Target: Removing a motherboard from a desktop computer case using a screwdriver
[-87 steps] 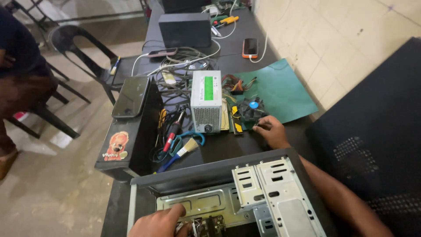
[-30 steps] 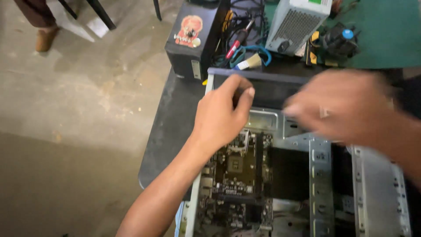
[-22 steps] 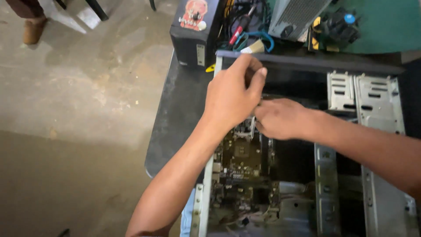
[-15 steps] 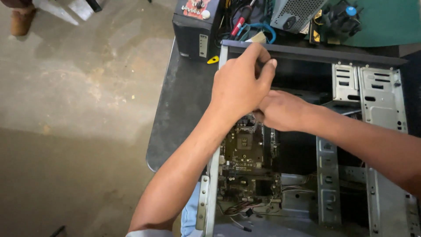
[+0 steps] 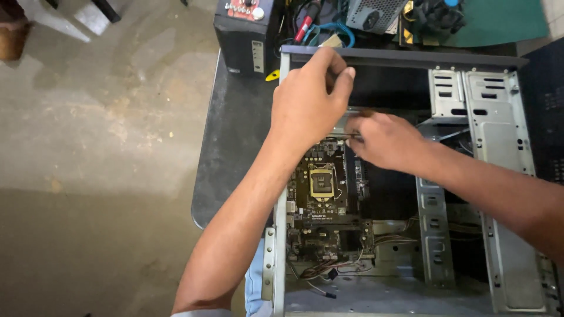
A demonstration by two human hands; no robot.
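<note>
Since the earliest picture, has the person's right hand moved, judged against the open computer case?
Yes. The right hand has come off the table beyond the computer case and into it, above the motherboard.

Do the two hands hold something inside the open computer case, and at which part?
It cannot be told. The left hand and right hand meet above the motherboard in the computer case, fingers curled, hiding whatever they pinch.
</note>
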